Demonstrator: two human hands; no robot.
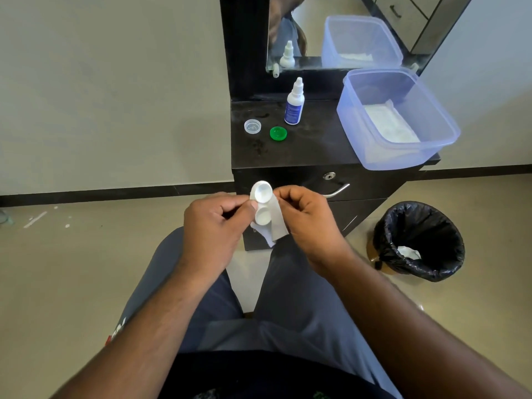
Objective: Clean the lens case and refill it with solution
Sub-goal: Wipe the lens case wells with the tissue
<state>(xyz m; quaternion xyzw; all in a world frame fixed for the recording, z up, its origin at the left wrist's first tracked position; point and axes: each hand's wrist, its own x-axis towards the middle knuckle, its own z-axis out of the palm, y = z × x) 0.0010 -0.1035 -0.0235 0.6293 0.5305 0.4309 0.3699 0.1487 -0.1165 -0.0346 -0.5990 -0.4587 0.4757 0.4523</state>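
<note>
The left hand (214,223) pinches the white lens case (261,203) between thumb and curled fingers, both wells uncapped and facing the camera; the right hand (305,217) grips a white tissue (276,223) just right of the case, touching it. On the dark cabinet top (311,145) beyond stand the solution bottle (294,103), upright; a clear cap (252,126) and a green cap (278,133) lie left of it; a translucent tub (403,156) sits at the right; a black-lined bin (419,240) stands on the floor to the right.
</note>
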